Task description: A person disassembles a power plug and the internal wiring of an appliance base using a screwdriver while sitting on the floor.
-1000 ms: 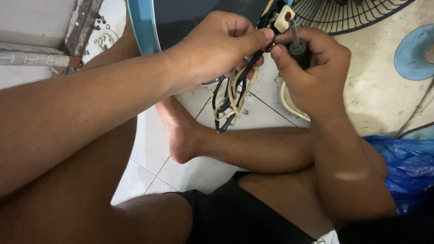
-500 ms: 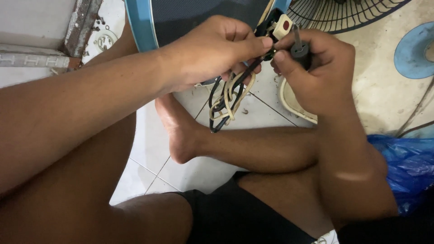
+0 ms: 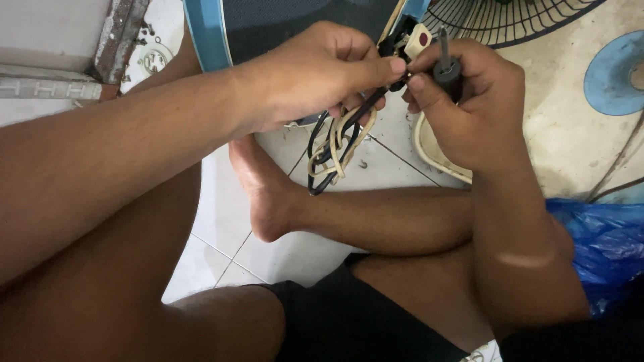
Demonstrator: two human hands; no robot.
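Black wires [image 3: 333, 144] in left hand [image 3: 315, 77]; right hand [image 3: 469, 100] w/ screwdriver [image 3: 446, 66].

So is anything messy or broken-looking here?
Yes. A knotted bunch of black and cream wires dangles loose under the left hand. The wire fan guard lies on the floor, apart from any fan, and small bits of debris dot the tiles. The right hand grips a dark-handled tool.

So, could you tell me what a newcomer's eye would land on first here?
Probably the two hands meeting at top centre: the left hand pinches a bundle of black and cream wires that dangles over the white tiled floor, while the right hand grips a dark-handled tool. Behind them lies a black fan grille.
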